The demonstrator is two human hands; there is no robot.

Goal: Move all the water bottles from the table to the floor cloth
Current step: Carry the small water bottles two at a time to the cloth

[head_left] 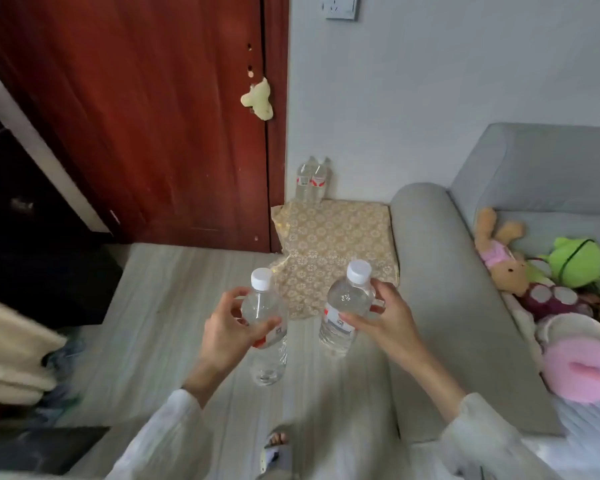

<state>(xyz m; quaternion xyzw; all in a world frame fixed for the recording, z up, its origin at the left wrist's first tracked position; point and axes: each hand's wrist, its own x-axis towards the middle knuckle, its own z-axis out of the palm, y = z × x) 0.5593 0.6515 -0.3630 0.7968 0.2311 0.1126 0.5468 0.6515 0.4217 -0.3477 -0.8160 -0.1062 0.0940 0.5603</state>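
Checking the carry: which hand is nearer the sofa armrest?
Right. The right hand, holding a bottle, is beside the sofa armrest; the left hand is farther away, over the floor.

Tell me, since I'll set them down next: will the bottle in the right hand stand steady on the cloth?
Probably tippy: the bottle is tall and narrow, and the floor cloth looks wrinkled. It looks full, so likely fairly heavy. Smooth clear plastic may slip.

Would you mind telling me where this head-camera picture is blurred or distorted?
Head view: wide-angle bending curves the door edges; motion blur smears the cream fabric at lower left; the held bottles stay fairly sharp; the two far bottles look soft; lighting is flat and dim.
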